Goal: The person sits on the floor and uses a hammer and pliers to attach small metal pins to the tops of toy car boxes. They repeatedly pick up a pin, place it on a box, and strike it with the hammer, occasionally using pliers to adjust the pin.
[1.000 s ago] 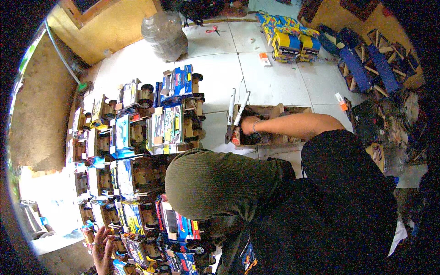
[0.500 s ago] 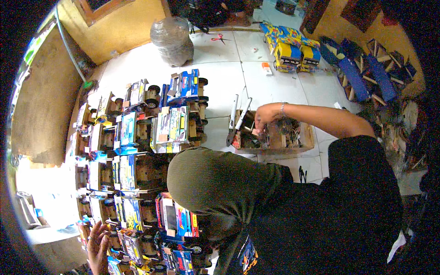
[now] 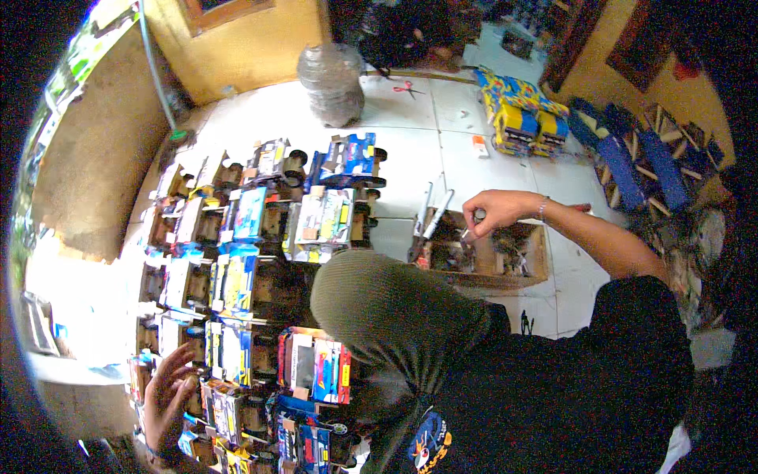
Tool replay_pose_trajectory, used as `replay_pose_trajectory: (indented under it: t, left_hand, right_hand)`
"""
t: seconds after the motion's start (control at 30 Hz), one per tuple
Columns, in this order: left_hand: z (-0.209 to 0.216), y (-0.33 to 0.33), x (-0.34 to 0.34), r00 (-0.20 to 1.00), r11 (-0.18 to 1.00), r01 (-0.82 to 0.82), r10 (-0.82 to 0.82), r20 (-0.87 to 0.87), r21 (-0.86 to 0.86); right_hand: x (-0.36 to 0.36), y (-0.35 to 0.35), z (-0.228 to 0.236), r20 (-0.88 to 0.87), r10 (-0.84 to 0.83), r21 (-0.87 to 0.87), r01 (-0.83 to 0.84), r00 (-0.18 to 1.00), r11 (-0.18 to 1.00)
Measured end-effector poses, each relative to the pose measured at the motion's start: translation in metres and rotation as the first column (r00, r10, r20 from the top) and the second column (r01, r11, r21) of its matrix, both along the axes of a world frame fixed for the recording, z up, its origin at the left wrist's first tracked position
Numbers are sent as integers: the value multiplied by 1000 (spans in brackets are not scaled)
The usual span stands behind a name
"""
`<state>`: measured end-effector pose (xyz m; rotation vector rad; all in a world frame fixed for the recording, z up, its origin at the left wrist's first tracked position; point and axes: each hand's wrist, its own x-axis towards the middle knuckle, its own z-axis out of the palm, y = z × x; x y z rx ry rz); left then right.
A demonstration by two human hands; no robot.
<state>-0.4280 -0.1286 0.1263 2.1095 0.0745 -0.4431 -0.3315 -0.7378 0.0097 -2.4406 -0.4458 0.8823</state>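
My left hand (image 3: 167,391) comes up from the lower left with fingers apart and slightly curled, holding nothing. It hovers beside rows of toy trucks (image 3: 225,407) with black wheels and printed, colourful panels. My right hand is not in view. Another person in an olive knit cap (image 3: 387,308) and black shirt covers the lower middle and right. That person's hand (image 3: 497,212) pinches a small greyish thing, mostly hidden, over a wooden box (image 3: 489,278) of loose parts. A long cutter with white handles (image 3: 436,217) leans in the box's left end.
At the back stand a wrapped grey bundle (image 3: 332,87), red scissors (image 3: 409,89), and yellow-blue toy trucks (image 3: 521,122). Blue and wooden pieces (image 3: 628,158) are piled at the far right. Black pliers (image 3: 527,321) lie on the white tiles near the person's shoulder.
The view has shifted, so the far scene sits further right and lower. My left hand shows more, still empty. The other person's hand has lifted from inside the box with a small thing.
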Motion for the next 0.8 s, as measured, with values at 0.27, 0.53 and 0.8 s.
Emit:
replay_pose_trajectory:
  t: [0.27,0.53,0.8]
  left_hand:
    - [-13,-106,32,925,971,215,-169,341,-103]
    - [3,-157,29,859,840,102,196,474,-532]
    - [1,-134,21,768,654,-7,488,414,-757]
  right_hand:
    - [45,134,129,-100,9,350,27,995,936]
    - [46,252,173,149,325,603,-347,934,718]
    - [19,272,173,284,188,695,-337,940,636]
